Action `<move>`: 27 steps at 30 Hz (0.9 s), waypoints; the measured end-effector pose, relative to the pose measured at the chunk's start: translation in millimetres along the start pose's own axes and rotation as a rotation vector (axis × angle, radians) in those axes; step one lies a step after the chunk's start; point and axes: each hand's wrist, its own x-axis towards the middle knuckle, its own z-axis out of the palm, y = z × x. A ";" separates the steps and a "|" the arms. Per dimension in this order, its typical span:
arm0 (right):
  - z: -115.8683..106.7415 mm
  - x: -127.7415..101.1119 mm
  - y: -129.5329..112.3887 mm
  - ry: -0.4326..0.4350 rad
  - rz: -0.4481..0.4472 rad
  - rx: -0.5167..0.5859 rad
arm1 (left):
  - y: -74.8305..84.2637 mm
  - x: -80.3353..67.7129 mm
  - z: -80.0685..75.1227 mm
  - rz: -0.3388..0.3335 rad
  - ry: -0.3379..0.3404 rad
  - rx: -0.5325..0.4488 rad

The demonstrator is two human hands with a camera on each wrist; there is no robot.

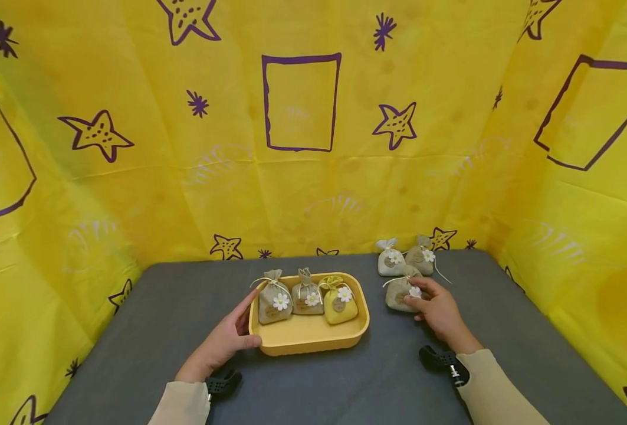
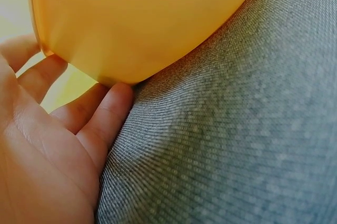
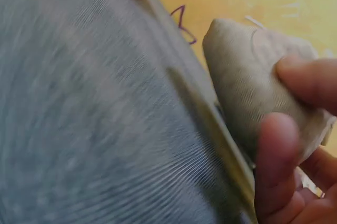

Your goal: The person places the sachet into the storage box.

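In the tray: three sachets sit inside my yellow tray (image 1: 313, 339).
Left hand (image 1: 227, 342): fingers relaxed, resting on the tray's left rim.
Right hand (image 1: 436, 307): pinching a beige sachet (image 1: 399, 293) on the grey surface (image 1: 345, 383), seemingly not yet lifted.
Left over: two sachets (image 1: 406, 260) wait behind.

The head view looks forward and down over the whole tabletop (image 1: 345, 383). Each wrist view sits close above it: left facing the tray (image 2: 147, 19), right facing a sachet (image 3: 247, 87).
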 end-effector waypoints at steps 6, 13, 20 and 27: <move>-2.4 -3.4 -7.9 0.064 -0.019 0.078 | 1.9 1.8 1.5 -0.006 -0.007 -0.002; 0.4 -8.4 -44.2 0.063 -0.098 0.023 | 0.9 0.4 0.1 -0.009 0.000 -0.009; 21.8 -20.3 -85.1 -0.012 -0.174 -0.056 | 1.5 -1.4 0.7 0.004 -0.013 -0.033; 44.6 -33.2 -103.3 -0.085 -0.200 -0.100 | 2.5 0.1 0.5 0.006 -0.023 -0.057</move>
